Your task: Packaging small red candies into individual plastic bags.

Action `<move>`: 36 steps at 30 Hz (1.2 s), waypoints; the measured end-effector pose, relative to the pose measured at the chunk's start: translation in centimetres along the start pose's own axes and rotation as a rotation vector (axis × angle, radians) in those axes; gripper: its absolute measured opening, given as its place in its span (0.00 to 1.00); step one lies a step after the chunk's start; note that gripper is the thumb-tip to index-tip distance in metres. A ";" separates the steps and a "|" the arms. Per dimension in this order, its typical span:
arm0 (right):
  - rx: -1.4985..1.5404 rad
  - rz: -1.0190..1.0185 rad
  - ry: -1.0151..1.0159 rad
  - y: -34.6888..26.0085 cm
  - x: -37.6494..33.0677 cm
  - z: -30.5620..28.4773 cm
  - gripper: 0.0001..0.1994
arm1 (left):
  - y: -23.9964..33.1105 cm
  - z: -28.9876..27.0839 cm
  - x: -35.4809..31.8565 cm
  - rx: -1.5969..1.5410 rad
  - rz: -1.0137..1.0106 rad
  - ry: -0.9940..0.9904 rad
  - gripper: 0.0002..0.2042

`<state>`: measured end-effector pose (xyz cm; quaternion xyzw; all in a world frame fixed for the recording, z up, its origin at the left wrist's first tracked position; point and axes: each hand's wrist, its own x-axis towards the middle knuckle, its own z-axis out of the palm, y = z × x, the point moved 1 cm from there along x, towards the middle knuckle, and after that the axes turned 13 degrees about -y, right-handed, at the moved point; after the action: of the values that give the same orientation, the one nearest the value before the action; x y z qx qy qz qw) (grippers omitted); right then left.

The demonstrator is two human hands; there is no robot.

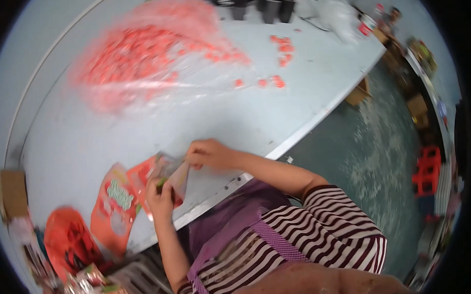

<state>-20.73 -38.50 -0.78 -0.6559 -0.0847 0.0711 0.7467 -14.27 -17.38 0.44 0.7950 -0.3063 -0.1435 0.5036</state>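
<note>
Near the table's front edge, my left hand (160, 197) is closed around the lower left side of a printed plastic pouch (179, 180) with orange and pale areas. My right hand (209, 154) pinches the pouch's upper right edge, fingers pressed together. Whether the pouch has anything in it cannot be made out. Just left of my left hand, more orange printed pouches (100, 218) lie flat on the table. Farther off, a large clear plastic bag (197, 91) spreads over the tabletop with many small orange-red pieces (123, 55) in it.
Several loose orange-red pieces (279, 82) lie right of the bag. Black containers (271, 10) and a white plastic bag (340, 19) stand at the far edge. A red bag (67, 236) is at the near left, a cardboard box (13, 193) beyond it. A red crate (428, 170) is far right.
</note>
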 end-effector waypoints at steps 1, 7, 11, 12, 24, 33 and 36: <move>0.032 0.024 0.034 0.1 0.0 0.0 0.08 | -0.9 0.1 0.0 -0.099 -0.018 0.020 0.04; -0.005 0.127 0.025 -1.3 0.3 0.1 0.05 | -0.8 -0.3 0.2 -0.378 -0.105 0.080 0.03; -0.326 -0.054 0.149 -3.8 1.1 -3.0 0.04 | -2.0 0.1 0.4 -0.437 -0.074 0.060 0.06; -0.504 -0.162 0.197 -4.4 2.0 -4.6 0.05 | -1.3 -0.2 0.3 -0.423 -0.062 0.023 0.05; -1.705 -0.221 0.361 -5.2 25.1 -16.1 0.21 | -0.7 -0.6 0.1 -0.017 0.059 -0.040 0.08; -1.614 0.305 0.513 -5.9 33.5 -27.6 0.39 | -0.5 -1.3 0.9 -0.156 0.123 -0.152 0.07; -1.634 -0.009 0.570 -5.9 34.3 -27.9 0.43 | -0.3 -1.7 0.9 -0.104 0.130 -0.148 0.07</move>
<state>18.82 -58.86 2.75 -0.9795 0.0786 -0.1821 0.0344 -12.58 -16.62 1.02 0.7336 -0.3857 -0.1847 0.5282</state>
